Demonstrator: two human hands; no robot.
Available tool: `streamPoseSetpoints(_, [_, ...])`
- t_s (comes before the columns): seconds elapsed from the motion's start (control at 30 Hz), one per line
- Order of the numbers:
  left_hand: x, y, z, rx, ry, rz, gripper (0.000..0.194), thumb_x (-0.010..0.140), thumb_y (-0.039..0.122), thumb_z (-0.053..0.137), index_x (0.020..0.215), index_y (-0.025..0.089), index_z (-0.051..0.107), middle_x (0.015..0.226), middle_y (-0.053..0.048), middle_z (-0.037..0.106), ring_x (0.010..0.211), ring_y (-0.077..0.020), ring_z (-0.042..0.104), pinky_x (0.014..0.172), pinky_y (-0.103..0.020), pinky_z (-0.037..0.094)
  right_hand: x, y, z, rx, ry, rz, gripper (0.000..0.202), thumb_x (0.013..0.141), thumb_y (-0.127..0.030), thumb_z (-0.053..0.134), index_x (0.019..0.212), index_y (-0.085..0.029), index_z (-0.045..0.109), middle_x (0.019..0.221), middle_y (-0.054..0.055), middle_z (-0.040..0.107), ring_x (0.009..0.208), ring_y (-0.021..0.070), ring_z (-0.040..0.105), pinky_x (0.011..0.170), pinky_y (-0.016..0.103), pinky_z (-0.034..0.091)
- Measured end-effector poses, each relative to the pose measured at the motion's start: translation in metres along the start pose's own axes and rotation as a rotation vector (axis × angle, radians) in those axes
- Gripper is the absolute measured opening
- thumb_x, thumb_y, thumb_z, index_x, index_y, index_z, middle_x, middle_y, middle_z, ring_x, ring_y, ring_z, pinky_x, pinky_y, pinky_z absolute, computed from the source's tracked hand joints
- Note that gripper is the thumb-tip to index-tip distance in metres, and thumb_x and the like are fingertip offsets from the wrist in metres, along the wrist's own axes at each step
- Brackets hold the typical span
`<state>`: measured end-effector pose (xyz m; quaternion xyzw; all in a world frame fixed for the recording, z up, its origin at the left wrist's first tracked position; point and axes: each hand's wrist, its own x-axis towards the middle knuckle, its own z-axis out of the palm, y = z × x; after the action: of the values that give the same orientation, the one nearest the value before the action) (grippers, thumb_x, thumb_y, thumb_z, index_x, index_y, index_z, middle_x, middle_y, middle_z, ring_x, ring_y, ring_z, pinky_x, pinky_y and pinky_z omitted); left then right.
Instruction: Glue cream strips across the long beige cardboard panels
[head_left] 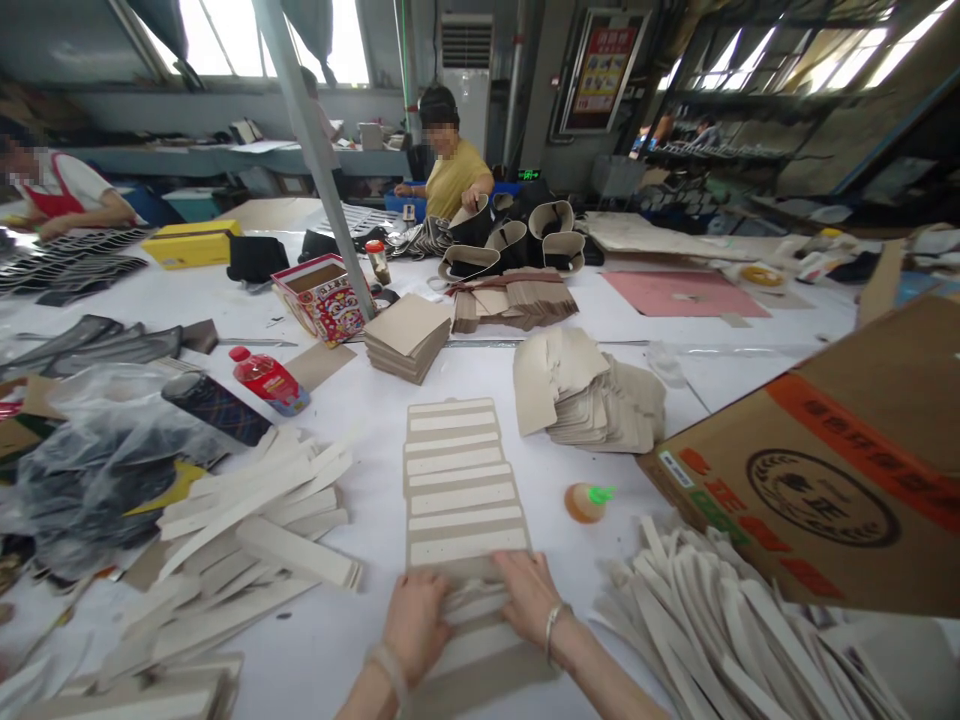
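A row of overlapping beige panels (452, 430) with paler strips across them runs away from me on the white table. At its near end my left hand (414, 615) and my right hand (531, 598) face each other, fingers curled on a pale strip (476, 603) that looks bent between them. The parts under my fingers are hidden. Loose pale strips (255, 540) lie heaped to the left, and a bundle of long strips (720, 620) spreads to the right. A small glue bottle (585, 502) with a green tip is right of the panels.
Stacks of beige pieces (409, 335) and curved pieces (600, 400) stand beyond. A cardboard box (825, 470) leans in at right. A red-capped bottle (270, 380) and plastic bag (105, 450) are left. A slanted metal post (315, 150) rises ahead; a person in yellow (459, 180) works across the table.
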<state>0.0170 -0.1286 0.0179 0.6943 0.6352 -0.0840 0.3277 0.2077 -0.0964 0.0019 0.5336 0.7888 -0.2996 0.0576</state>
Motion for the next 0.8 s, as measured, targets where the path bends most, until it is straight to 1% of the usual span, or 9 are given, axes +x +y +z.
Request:
streamPoseSetpoints(0.1, [0.033,-0.005,-0.034,0.055,0.123,0.024,0.032,0.062,0.022,0.052,0.094,0.023,0.057,0.118,-0.003,0.052,0.112,-0.0214,0.042,0.092,-0.034,0.027,0.044,-0.003,-0.032,-0.079,0.017,0.013,0.024,0.064,-0.023,0.061,0.089,-0.02,0.06,0.101,0.008,0.058,0.1,0.024,0.048,0.082,0.034,0.028])
streamPoseSetpoints(0.13, [0.042,-0.006,-0.042,0.065,0.137,0.027,0.034,0.061,0.023,0.053,0.095,0.022,0.057,0.123,-0.003,0.049,0.114,-0.0218,0.04,0.095,-0.034,0.026,0.056,-0.003,-0.039,-0.1,0.018,0.015,0.024,0.064,-0.025,0.062,0.088,-0.02,0.061,0.102,0.008,0.057,0.101,0.0243,0.048,0.082,0.034,0.029])
streamPoseSetpoints(0.2, [0.054,-0.01,-0.048,0.073,0.134,0.04,0.037,0.058,0.025,0.057,0.095,0.021,0.057,0.125,-0.004,0.047,0.115,-0.0228,0.039,0.098,-0.035,0.023,0.069,-0.003,-0.043,-0.126,0.026,0.005,0.03,0.062,-0.029,0.065,0.09,-0.019,0.061,0.105,0.009,0.055,0.101,0.0248,0.047,0.082,0.034,0.029])
streamPoseSetpoints(0.27, [0.058,-0.013,-0.045,0.076,0.134,0.063,0.038,0.057,0.027,0.059,0.095,0.02,0.057,0.117,-0.006,0.051,0.111,-0.0234,0.041,0.098,-0.036,0.023,0.072,-0.001,-0.039,-0.134,0.031,-0.013,0.033,0.06,-0.034,0.067,0.089,-0.019,0.061,0.102,0.008,0.056,0.1,0.0246,0.046,0.083,0.035,0.029])
streamPoseSetpoints(0.37, [0.053,-0.014,-0.033,0.08,0.125,0.073,0.037,0.057,0.029,0.059,0.093,0.021,0.056,0.108,-0.006,0.053,0.105,-0.0231,0.044,0.094,-0.036,0.026,0.062,0.005,-0.025,-0.115,0.028,-0.028,0.035,0.059,-0.038,0.069,0.088,-0.02,0.059,0.098,0.006,0.056,0.099,0.0234,0.045,0.083,0.035,0.029])
streamPoseSetpoints(0.5, [0.041,-0.011,-0.021,0.073,0.072,0.065,0.036,0.056,0.029,0.06,0.091,0.022,0.056,0.11,-0.005,0.052,0.103,-0.024,0.043,0.085,-0.036,0.031,0.045,0.008,-0.013,-0.052,0.031,-0.016,0.04,0.055,-0.038,0.073,0.089,-0.022,0.058,0.106,0.005,0.051,0.1,0.0228,0.044,0.08,0.033,0.03])
streamPoseSetpoints(0.67, [0.027,-0.009,-0.008,0.039,0.039,0.091,0.036,0.055,0.025,0.059,0.091,0.021,0.056,0.105,-0.005,0.054,0.101,-0.0249,0.044,0.086,-0.039,0.029,0.025,0.006,0.001,-0.068,0.023,-0.062,0.04,0.052,-0.041,0.075,0.084,-0.022,0.059,0.099,0.004,0.054,0.098,0.0246,0.045,0.082,0.036,0.031])
streamPoseSetpoints(0.73, [0.024,-0.01,-0.001,-0.005,-0.01,0.074,0.039,0.055,0.021,0.058,0.094,0.021,0.054,0.107,-0.005,0.054,0.101,-0.0246,0.045,0.086,-0.038,0.03,0.02,0.006,0.008,-0.056,0.009,-0.039,0.04,0.053,-0.039,0.075,0.086,-0.023,0.058,0.099,0.003,0.054,0.094,0.0239,0.049,0.08,0.035,0.033])
streamPoseSetpoints(0.8, [0.025,-0.012,0.001,-0.049,-0.042,0.037,0.047,0.053,0.015,0.055,0.099,0.021,0.052,0.108,-0.004,0.054,0.1,-0.023,0.047,0.084,-0.035,0.032,0.02,0.006,0.01,-0.05,-0.023,-0.01,0.039,0.055,-0.034,0.074,0.089,-0.023,0.057,0.1,0.003,0.055,0.088,0.0225,0.053,0.076,0.034,0.036])
